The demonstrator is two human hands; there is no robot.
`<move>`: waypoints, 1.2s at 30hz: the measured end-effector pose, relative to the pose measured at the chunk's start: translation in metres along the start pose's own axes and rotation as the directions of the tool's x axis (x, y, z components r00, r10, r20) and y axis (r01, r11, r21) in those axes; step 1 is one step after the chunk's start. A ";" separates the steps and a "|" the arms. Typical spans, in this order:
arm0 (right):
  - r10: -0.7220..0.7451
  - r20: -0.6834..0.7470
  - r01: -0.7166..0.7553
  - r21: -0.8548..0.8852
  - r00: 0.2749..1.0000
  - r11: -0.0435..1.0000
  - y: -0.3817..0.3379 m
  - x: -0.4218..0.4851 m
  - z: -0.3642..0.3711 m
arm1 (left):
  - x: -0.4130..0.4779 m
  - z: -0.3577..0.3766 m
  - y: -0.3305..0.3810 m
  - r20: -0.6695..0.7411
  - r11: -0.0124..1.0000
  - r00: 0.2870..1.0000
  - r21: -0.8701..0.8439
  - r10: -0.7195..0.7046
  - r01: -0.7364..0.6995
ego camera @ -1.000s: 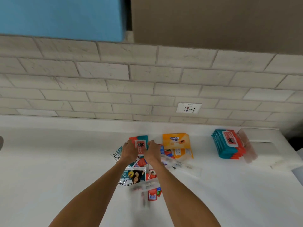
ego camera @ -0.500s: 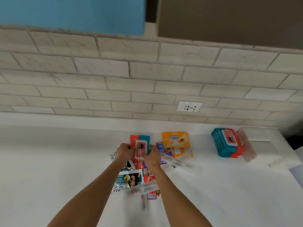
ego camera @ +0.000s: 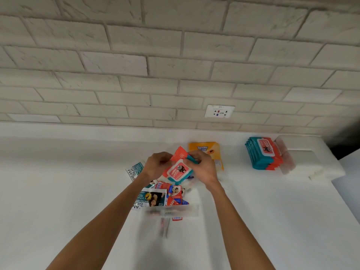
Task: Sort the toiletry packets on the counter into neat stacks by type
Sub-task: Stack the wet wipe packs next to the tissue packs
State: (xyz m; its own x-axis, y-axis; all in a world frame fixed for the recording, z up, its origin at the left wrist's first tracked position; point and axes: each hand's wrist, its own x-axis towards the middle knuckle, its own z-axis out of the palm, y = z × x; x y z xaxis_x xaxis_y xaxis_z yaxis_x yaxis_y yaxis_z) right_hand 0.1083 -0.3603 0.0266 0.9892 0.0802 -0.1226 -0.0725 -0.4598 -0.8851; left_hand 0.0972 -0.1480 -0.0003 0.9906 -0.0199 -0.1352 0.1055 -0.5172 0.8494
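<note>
Both hands hold one red-and-teal wipes packet [ego camera: 178, 168] lifted above the pile in the middle of the white counter [ego camera: 58, 182]. My left hand [ego camera: 157, 164] pinches its upper left edge and my right hand [ego camera: 202, 166] grips its right side; the packet is tilted. Below it lies a jumble of small sachets [ego camera: 171, 193], with shampoo sachets [ego camera: 150, 199] on the left and clear wrapped items [ego camera: 171, 211] in front. An orange packet [ego camera: 208, 151] lies behind my right hand. At the back right stands a neat stack of red-and-teal wipes packets [ego camera: 263, 152].
A brick-tiled wall rises behind the counter with a white socket [ego camera: 219, 111] on it. A clear plastic item [ego camera: 286, 156] sits right of the wipes stack. The counter's raised right end [ego camera: 315, 158] drops off at the far right.
The wipes packet was lifted off the pile and tilted to the right between both hands. The camera has moved closer and pitched down.
</note>
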 end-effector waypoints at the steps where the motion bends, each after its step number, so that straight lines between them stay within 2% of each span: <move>1: -0.013 0.030 0.015 -0.060 0.999 0.998 -0.003 -0.003 -0.009 | -0.002 0.001 0.005 0.026 0.999 0.999 0.025 0.026 -0.026; 5: -0.033 0.138 0.068 -0.263 0.990 0.962 -0.005 -0.021 -0.030 | -0.010 0.013 0.030 0.115 0.994 0.988 0.007 0.106 -0.107; 8: 0.037 0.082 -0.013 -0.275 0.996 0.961 0.000 -0.038 -0.036 | -0.012 0.026 0.049 0.157 0.992 0.980 0.015 0.123 -0.127; 11: 0.107 0.006 -0.105 -0.179 0.994 0.978 0.013 -0.053 -0.045 | -0.014 0.039 0.066 0.172 0.992 0.978 0.000 0.120 -0.122; 14: 0.187 -0.052 -0.188 -0.011 0.981 0.982 0.028 -0.066 -0.059 | -0.019 0.055 0.081 0.123 0.990 0.983 -0.009 0.137 -0.137; 19: 0.323 -0.152 -0.286 0.221 0.934 0.932 0.062 -0.074 -0.092 | -0.023 0.089 0.098 -0.114 0.991 0.984 0.025 0.137 -0.135; 22: 0.386 -0.187 -0.314 0.323 0.904 0.893 0.081 -0.074 -0.123 | -0.027 0.120 0.108 -0.208 0.997 0.977 -0.041 0.049 -0.058; 26: 0.407 -0.198 -0.293 0.433 0.892 0.852 0.102 -0.073 -0.169 | -0.032 0.175 0.133 -0.234 0.995 0.970 -0.098 -0.057 0.035; 31: 0.430 -0.225 -0.273 0.503 0.874 0.820 0.126 -0.068 -0.217 | -0.033 0.250 0.173 -0.134 0.924 0.948 -0.300 -0.287 0.237; 36: 0.398 -0.241 -0.213 0.552 0.885 0.807 0.150 -0.057 -0.255 | -0.023 0.313 0.197 0.012 0.753 0.913 -0.561 -0.408 0.344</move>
State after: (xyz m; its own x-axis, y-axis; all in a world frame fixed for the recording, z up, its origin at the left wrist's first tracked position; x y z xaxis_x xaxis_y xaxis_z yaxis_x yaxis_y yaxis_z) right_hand 0.0735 -0.6595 0.0156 0.8776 -0.3247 -0.3527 -0.3389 0.1000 -0.9355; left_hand 0.0684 -0.5173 0.0098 0.8603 0.1823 -0.4761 0.4687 0.0842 0.8793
